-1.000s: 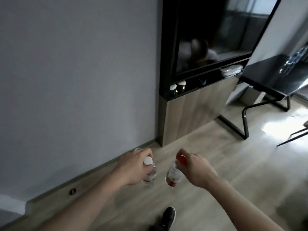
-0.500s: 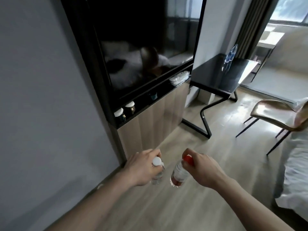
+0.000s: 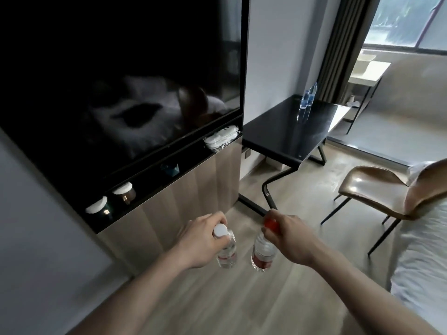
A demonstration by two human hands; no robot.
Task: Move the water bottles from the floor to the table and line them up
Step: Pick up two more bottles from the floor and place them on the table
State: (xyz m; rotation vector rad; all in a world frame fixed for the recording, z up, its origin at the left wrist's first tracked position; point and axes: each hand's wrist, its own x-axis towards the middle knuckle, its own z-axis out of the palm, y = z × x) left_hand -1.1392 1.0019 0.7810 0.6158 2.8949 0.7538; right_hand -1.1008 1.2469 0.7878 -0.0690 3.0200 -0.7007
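Note:
My left hand (image 3: 202, 236) grips the neck of a clear white-capped bottle (image 3: 226, 252), which hangs above the wooden floor. My right hand (image 3: 291, 238) holds a clear red-capped bottle (image 3: 262, 253) by its top, right beside the first. Both bottles hang upright, a small gap between them. Ahead to the right stands a black glossy table (image 3: 285, 134). Two blue-tinted water bottles (image 3: 307, 96) stand close together near its far end.
A dark TV above a wooden cabinet (image 3: 183, 189) fills the left, with small jars on its shelf. A brown chair (image 3: 384, 189) stands right of the table, and a white bed edge (image 3: 425, 257) lies at far right. Open floor leads toward the table.
The view has swung right and up from the wall and floor toward the table and chair. Both hands keep their bottles, carried forward past the cabinet.

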